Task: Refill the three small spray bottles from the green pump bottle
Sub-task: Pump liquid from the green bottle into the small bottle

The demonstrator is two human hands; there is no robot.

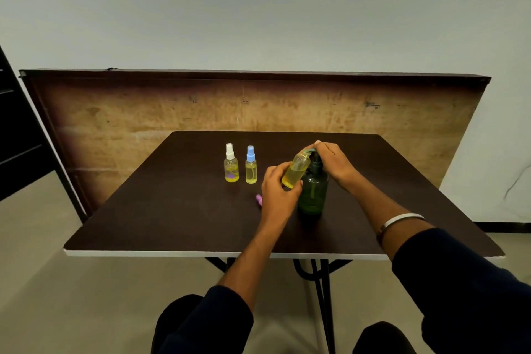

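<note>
The green pump bottle stands upright on the dark table, right of centre. My right hand rests on its pump head, fingers curled over the top. My left hand holds an uncapped small bottle of yellow liquid, tilted with its mouth up against the pump spout. A pink spray cap lies on the table just left of my left hand. Further left stand two small spray bottles, one with a white cap and one with a blue cap, both upright with yellow liquid inside.
A brown board leans upright against the wall behind the table. A dark shelf unit stands at the left. The table's white front edge is close to my knees.
</note>
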